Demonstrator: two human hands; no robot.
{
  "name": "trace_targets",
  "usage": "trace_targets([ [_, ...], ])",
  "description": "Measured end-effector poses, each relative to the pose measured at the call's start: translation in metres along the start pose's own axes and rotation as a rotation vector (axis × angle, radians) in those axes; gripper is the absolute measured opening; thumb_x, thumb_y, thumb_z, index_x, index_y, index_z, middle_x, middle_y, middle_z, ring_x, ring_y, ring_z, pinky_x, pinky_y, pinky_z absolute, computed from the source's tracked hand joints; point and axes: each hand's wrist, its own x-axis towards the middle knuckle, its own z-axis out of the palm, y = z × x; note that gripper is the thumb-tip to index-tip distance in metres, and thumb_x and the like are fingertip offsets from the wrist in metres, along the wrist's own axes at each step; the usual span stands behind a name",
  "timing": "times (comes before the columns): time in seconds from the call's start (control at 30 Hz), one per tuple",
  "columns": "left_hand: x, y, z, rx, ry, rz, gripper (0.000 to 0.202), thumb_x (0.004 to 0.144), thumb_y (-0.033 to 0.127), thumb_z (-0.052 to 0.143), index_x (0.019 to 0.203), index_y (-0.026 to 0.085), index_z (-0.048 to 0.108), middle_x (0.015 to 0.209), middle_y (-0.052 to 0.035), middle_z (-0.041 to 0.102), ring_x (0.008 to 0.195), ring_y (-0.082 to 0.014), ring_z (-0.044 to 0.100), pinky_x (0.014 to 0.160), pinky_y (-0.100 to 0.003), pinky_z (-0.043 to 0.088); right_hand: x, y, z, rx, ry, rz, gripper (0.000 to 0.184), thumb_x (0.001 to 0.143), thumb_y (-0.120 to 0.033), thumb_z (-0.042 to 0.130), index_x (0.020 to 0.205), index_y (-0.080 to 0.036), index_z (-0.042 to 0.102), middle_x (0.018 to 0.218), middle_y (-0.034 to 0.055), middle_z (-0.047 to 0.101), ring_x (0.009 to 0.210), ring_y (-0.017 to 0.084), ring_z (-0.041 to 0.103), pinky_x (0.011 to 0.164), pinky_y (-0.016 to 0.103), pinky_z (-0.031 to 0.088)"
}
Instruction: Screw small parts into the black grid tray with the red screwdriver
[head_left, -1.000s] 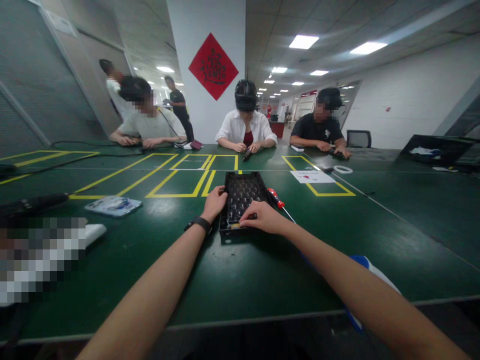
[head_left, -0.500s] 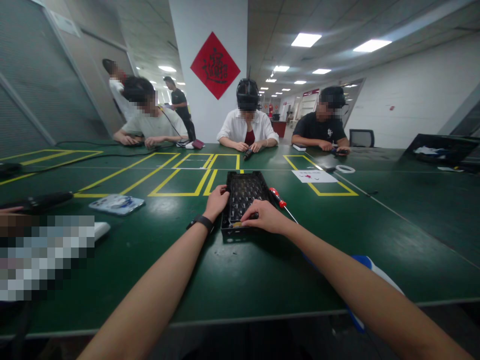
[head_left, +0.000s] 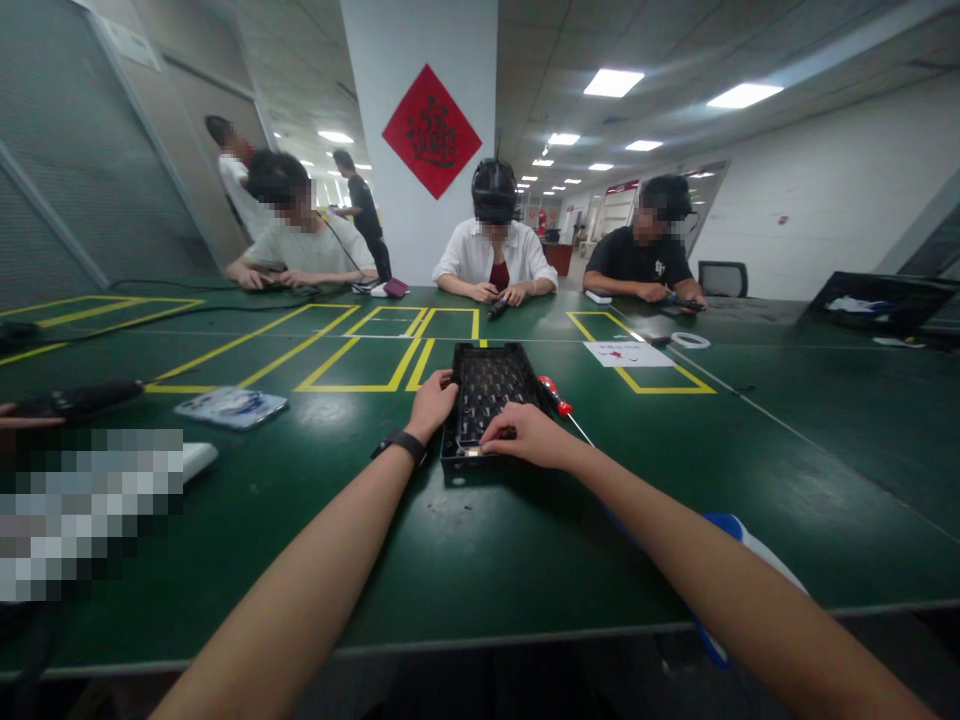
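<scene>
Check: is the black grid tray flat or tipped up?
Flat. The black tray sits level on the green table, grid face up; the left hand grips its left edge, the right hand rests on its near end.

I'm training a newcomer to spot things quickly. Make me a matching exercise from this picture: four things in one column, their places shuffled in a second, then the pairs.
Things
1. black tray
2. red-handled screwdriver
3. white sheet
4. black wristband

Places
A. around the left wrist
B. across a yellow tape outline, farther right
C. on the table, beside the tray's right edge
D. touched at its left edge by the left hand

Pairs: 1-D, 2-C, 3-B, 4-A
</scene>
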Motion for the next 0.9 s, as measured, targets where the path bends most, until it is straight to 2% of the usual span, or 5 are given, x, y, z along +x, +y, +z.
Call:
trace_targets([
  [0.3, -0.0013, 0.004, -0.0018, 0.022, -0.001, -0.016, 0.041, 0.076, 0.02, 0.046, 0.115, 0.012, 0.056, 0.109, -0.0113, 0.064, 0.099, -0.0185, 0.06, 0.088, -0.028, 0.044, -0.0004, -0.0012, -0.0007, 0.109, 0.003, 0.016, 0.021, 0.076, -0.031, 0.062, 0.088, -0.016, 0.071, 0.083, 0.0048, 0.069, 0.075, 0.013, 0.059, 0.07, 0.024, 0.043],
  [0.9, -0.0009, 0.0021, -0.0005, -0.008, -0.001, -0.011, 0.04, 0.075, 0.019, 0.047, 0.114, 0.013, 0.056, 0.109, -0.0101, 0.064, 0.099, -0.0182, 0.059, 0.09, -0.029, 0.043, -0.0007, -0.0009, -0.0016, 0.086, -0.06, 0.051, 0.02, 0.078, -0.03, 0.06, 0.087, -0.017, 0.072, 0.08, 0.004, 0.069, 0.072, 0.012, 0.058, 0.068, 0.023, 0.04],
])
